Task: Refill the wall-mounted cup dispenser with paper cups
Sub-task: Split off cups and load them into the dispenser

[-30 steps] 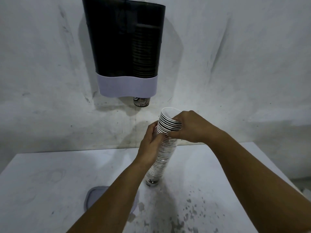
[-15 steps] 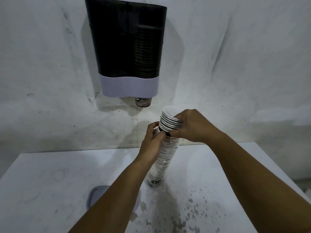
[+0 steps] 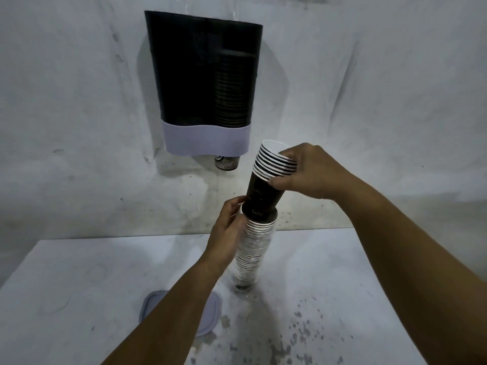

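Right hand (image 3: 311, 175) gripping small cup batch (image 3: 271, 177), partly lifted from sleeved stack (image 3: 250, 254) on tabletop (image 3: 79, 285), steadied in left hand (image 3: 229, 230) grip. Dispenser (image 3: 203, 83): one column partly filled, loading pending.

My left hand (image 3: 228, 230) and right hand (image 3: 309, 173) are bare. Both forearms are uncovered to the frame edge; no sleeve, glove, watch or ring visible.
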